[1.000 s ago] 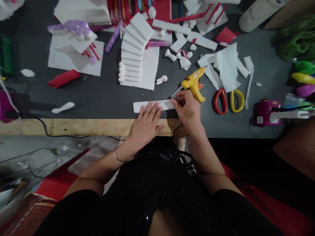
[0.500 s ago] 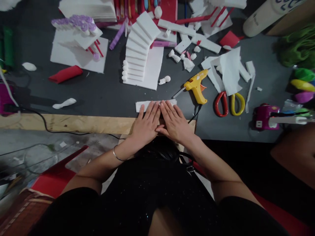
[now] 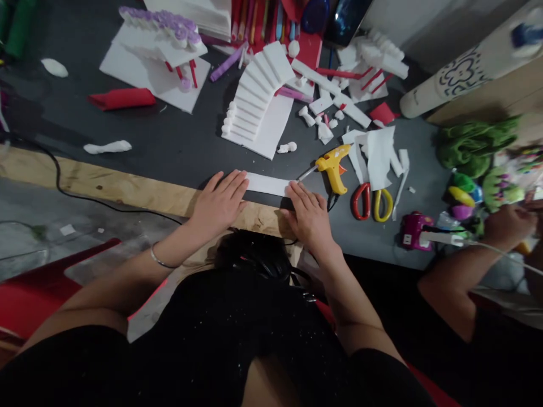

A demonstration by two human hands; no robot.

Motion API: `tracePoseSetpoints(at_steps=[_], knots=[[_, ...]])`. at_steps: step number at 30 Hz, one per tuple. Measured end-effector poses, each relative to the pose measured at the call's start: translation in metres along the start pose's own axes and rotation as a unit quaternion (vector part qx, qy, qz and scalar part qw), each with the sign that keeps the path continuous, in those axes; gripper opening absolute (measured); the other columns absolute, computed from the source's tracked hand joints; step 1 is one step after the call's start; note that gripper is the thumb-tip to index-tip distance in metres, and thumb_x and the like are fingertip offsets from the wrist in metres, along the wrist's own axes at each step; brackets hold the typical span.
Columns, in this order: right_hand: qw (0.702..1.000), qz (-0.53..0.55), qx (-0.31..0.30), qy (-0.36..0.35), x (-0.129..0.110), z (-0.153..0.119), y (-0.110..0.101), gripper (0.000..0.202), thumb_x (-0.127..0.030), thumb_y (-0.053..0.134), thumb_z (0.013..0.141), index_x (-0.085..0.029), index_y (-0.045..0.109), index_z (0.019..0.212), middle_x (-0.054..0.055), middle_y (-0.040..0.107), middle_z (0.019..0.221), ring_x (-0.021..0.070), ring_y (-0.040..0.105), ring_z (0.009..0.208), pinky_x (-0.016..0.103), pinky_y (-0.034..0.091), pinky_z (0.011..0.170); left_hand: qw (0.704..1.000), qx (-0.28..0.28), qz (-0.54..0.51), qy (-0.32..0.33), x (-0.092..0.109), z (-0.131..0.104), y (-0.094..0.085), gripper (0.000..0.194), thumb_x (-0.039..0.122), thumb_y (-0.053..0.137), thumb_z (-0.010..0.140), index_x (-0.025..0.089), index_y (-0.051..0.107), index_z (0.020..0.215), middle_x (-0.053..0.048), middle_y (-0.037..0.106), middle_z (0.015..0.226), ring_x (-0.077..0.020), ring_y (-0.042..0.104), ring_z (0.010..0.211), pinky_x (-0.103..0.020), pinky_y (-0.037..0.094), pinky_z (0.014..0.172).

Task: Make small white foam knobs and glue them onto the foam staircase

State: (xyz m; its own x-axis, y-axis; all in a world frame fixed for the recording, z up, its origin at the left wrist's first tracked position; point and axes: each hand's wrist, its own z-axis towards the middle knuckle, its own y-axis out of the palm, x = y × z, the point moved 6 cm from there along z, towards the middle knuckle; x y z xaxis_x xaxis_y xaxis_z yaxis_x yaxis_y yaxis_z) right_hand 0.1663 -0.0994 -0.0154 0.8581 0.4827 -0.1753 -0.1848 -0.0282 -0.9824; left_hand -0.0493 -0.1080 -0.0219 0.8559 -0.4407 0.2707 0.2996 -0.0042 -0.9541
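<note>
left hand (image 3: 220,199) and right hand (image 3: 309,216) have parted, flat fingers on opposite ends of one white strip (image 3: 268,184) near the desk's (image 3: 178,138) front edge.

Strip (image 3: 268,184) left of glue gun (image 3: 336,171)

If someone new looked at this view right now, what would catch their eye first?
Probably the bright yellow glue gun, lying just beyond the right hand, with red-and-yellow-handled scissors to its right. Next might come the curved white steps farther back on the dark table, with a purple-trimmed model to their left. Nearest the person, a white strip lies under the fingers of both hands.
</note>
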Motion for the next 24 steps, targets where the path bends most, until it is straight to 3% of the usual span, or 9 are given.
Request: tracePoseSetpoints(at_steps=[3,6,9,12,15,21,24], knots=[[0.999,-0.007,0.038,-0.002,0.008,0.006,-0.006,0.034,-0.031,0.049,0.106,-0.021,0.071,0.130,0.013,0.073,0.138,0.0296,0.067,0.120,0.045,0.045,0.100,0.998,-0.009,0.041,0.042,-0.006,0.013,-0.008,0.033,0.029,0.052,0.105,0.014,0.069,0.128,-0.016,0.069,0.143,-0.0293,0.062,0.136,-0.046,0.048,0.111],[0.997,-0.020,0.065,-0.027,0.008,0.011,-0.010,0.026,-0.030,0.055,0.105,-0.022,0.076,0.118,0.011,0.079,0.123,0.0259,0.067,0.104,0.040,0.044,0.090,0.994,-0.017,0.057,0.093,-0.015,0.022,-0.012,0.021,0.033,0.062,0.101,0.019,0.074,0.113,-0.012,0.075,0.134,-0.0286,0.068,0.121,-0.047,0.050,0.103],[0.994,-0.046,0.081,-0.060,0.003,0.014,-0.012,0.024,-0.031,0.056,0.106,-0.025,0.079,0.107,0.007,0.082,0.108,0.0222,0.066,0.093,0.037,0.042,0.085,0.992,-0.027,0.052,0.116,-0.023,0.024,-0.013,0.017,0.033,0.063,0.101,0.023,0.075,0.104,-0.009,0.076,0.131,-0.0258,0.069,0.113,-0.047,0.050,0.102],[0.990,-0.061,0.097,-0.079,-0.001,0.015,-0.012,0.025,-0.030,0.055,0.106,-0.026,0.080,0.099,0.005,0.082,0.098,0.0208,0.066,0.087,0.036,0.041,0.081,0.993,-0.007,0.039,0.112,-0.023,0.022,-0.016,0.018,0.032,0.060,0.102,0.024,0.076,0.101,-0.009,0.073,0.137,-0.0268,0.066,0.122,-0.051,0.046,0.108],[0.990,-0.048,0.114,-0.074,-0.001,0.013,-0.013,0.026,-0.030,0.055,0.105,-0.025,0.079,0.098,0.005,0.082,0.098,0.0207,0.066,0.086,0.037,0.042,0.079,0.993,0.026,0.005,0.116,-0.010,0.022,-0.020,0.017,0.033,0.063,0.101,0.025,0.076,0.109,-0.009,0.073,0.136,-0.0283,0.062,0.129,-0.051,0.045,0.109],[0.994,-0.012,0.104,-0.024,0.004,0.007,-0.011,0.023,-0.032,0.056,0.103,-0.025,0.078,0.100,0.007,0.080,0.102,0.0229,0.066,0.090,0.039,0.043,0.083,0.987,0.051,0.000,0.151,0.015,0.034,-0.010,0.020,0.013,0.058,0.099,0.020,0.076,0.098,-0.008,0.077,0.096,-0.0228,0.065,0.096,-0.037,0.048,0.081],[0.995,-0.012,0.100,-0.008,-0.002,0.008,-0.009,0.025,-0.037,0.060,0.101,-0.024,0.076,0.116,0.010,0.078,0.112,0.0262,0.064,0.098,0.041,0.043,0.086,0.986,0.047,0.040,0.156,0.016,0.037,-0.003,0.022,0.008,0.056,0.099,0.018,0.075,0.093,-0.008,0.075,0.089,-0.0230,0.064,0.089,-0.035,0.046,0.072]])
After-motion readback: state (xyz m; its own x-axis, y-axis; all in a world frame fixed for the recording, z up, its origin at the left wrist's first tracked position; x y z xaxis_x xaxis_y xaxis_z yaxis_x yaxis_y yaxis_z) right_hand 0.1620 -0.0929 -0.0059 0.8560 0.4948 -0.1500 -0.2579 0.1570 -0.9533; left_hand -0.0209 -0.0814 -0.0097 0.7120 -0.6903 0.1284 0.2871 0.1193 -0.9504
